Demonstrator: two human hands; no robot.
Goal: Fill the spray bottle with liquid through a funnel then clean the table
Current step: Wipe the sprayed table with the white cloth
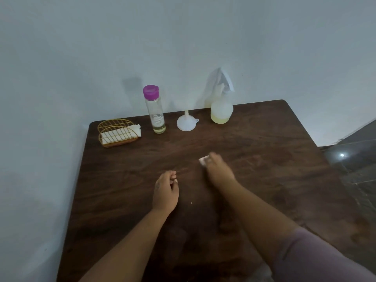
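Observation:
A dark wooden table (264, 139) fills the view. At its back edge stands a translucent spray bottle (221, 110) with yellowish liquid in its bottom. A white funnel (185, 123) rests upside down to its left. Further left stands a clear bottle with a purple cap (155, 110), a little yellow liquid left in it. My right hand (218, 169) presses a small white tissue (203, 160) onto the middle of the table; the hand is blurred. My left hand (165, 190) hovers just left of it, fingers loosely curled, holding nothing.
A gold wire napkin holder (117, 132) with white napkins sits at the back left corner. A pale wall runs behind and left of the table. Dark tiled floor (350, 159) shows past the table's right edge.

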